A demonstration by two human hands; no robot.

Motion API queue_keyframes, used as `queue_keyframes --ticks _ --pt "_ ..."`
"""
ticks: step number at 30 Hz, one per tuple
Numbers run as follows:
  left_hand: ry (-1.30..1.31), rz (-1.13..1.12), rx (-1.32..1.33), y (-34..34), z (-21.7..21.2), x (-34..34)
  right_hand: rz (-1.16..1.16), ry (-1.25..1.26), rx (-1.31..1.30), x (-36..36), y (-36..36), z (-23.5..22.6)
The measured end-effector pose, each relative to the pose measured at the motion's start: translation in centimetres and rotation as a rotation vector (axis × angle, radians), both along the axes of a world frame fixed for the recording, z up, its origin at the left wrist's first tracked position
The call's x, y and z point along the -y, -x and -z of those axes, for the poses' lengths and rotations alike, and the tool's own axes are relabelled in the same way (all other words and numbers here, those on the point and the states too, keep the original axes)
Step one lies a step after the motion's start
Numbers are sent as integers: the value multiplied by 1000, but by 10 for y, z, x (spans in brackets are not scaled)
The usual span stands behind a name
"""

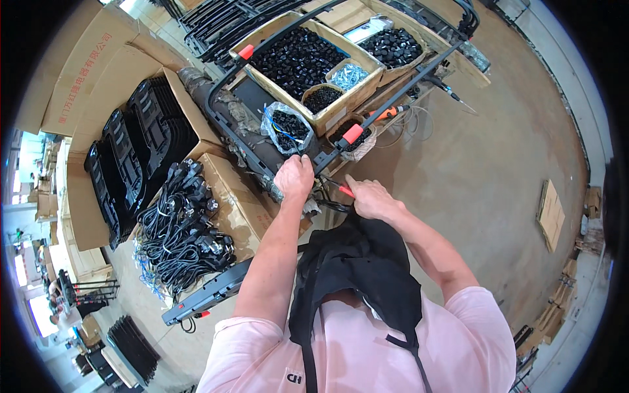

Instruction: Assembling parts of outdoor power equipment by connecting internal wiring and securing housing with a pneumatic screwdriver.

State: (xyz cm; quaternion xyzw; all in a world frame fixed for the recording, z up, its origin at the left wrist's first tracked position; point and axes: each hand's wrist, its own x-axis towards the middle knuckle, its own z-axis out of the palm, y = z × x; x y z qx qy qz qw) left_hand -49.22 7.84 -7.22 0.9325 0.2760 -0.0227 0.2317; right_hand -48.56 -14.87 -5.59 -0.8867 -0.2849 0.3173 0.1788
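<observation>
Near the middle of the frame, the right hand [375, 198] is closed around a red-handled tool [346, 190], its thumb stretched along toward the upper left; only part of the handle shows (the working end is too small to make out). Just to the left, the left hand [295, 177] has its fingers curled in at the near end of a black tubular frame [419, 80]; I cannot tell what, if anything, is pinched between them. The frame runs from the middle of the picture toward the top, with a red sleeve [352, 134] on the tube just above the right hand.

Above the left hand sits a clear plastic bag [270, 124] of small black parts, with coloured wires lying across it. A wooden crate [357, 101] at top centre holds many black parts [298, 56], and an orange-handled tool [388, 112] lies to the right of its lower corner.

In the left part of the frame, black panels [154, 124] stand stacked in a cardboard carton [75, 196]; below them, a heap of black cables [177, 229] lies beside a closed brown box [232, 196].
</observation>
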Motion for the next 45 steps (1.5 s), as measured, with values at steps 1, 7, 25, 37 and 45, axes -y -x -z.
queue_keyframes --ticks 1,7,25,37,45 --pt "9 -9 26 -2 -2 2 -6 -3 -2 7 -4 0" --pt "-25 -72 71 -9 4 6 108 33 -325 35 -45 45" --pt "-13 -128 48 -23 -17 22 753 -136 -1048 -33 -108 238" --pt "-715 -520 462 42 -134 -253 385 -151 -781 88 -149 150" --pt "-846 -1008 -11 160 -155 -436 773 -178 -471 176 -154 91"
